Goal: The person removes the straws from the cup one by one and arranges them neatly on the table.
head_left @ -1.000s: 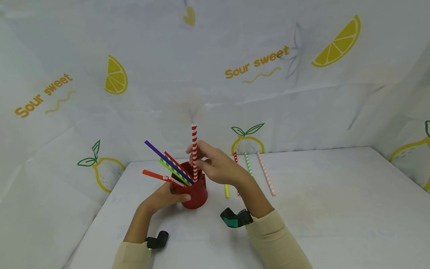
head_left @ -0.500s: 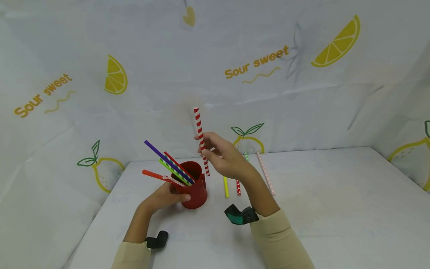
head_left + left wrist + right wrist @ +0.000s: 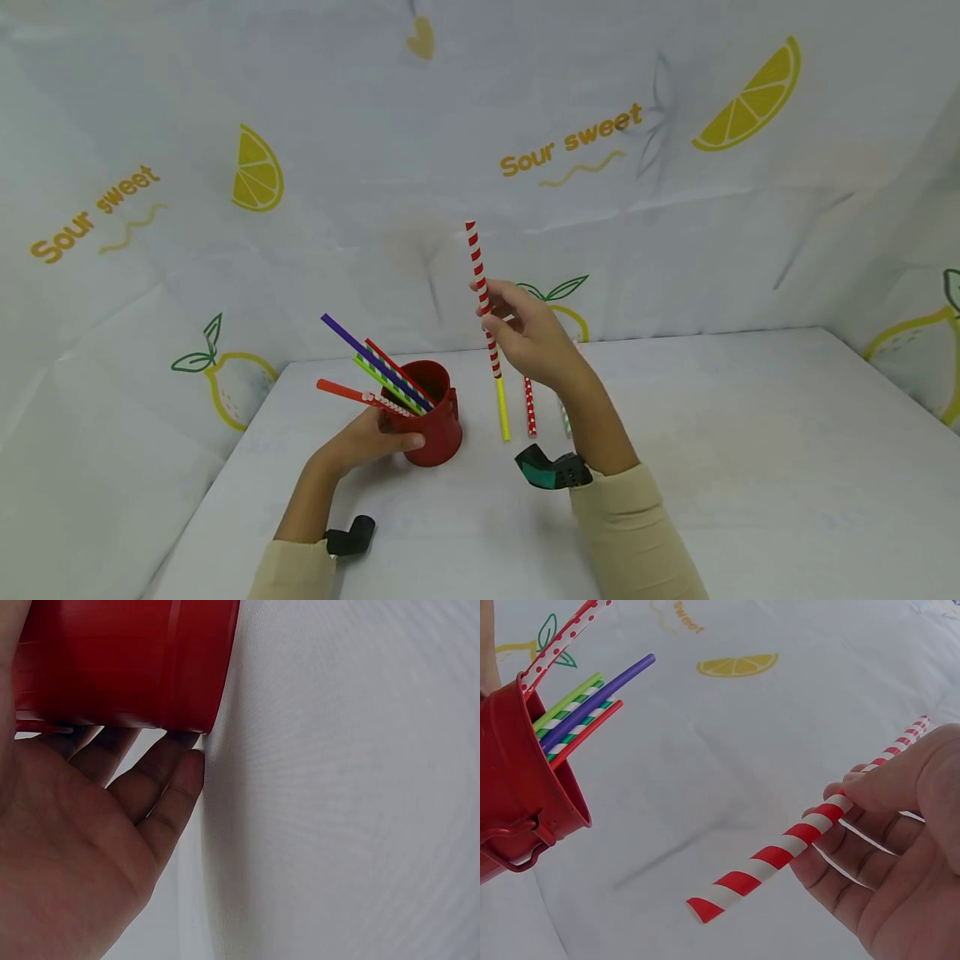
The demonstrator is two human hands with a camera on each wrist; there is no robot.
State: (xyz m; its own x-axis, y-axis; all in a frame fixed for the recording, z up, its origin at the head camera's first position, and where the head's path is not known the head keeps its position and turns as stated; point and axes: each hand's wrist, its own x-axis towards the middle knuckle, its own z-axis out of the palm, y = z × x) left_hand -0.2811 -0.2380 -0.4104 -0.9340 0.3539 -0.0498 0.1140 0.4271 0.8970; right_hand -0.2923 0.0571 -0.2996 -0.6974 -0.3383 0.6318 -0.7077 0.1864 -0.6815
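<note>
My left hand (image 3: 371, 437) grips the red metal bucket (image 3: 438, 437) low on its side, thumb across the front. In the left wrist view its fingers (image 3: 161, 784) curl under the bucket wall (image 3: 127, 660). Several paper straws lean left in the bucket, among them a purple straw (image 3: 600, 701) and a lime green one. To the right of the bucket my right hand (image 3: 532, 333) pinches a red-and-white striped straw (image 3: 477, 258) between thumb and fingers, raised and nearly upright. In the right wrist view the striped straw (image 3: 772, 859) is apart from the bucket.
On the white table (image 3: 735, 450) lie a yellow straw (image 3: 503, 412), a red straw with white dots (image 3: 531, 408) and a green-striped straw (image 3: 566, 421), partly behind my right hand and arm. A white cloth backdrop (image 3: 360, 150) with lemon prints stands behind.
My right hand has lifted the red-and-white striped straw out of the bucket and carried it up and to the right, over the straws on the table. My left hand and the bucket stay put.
</note>
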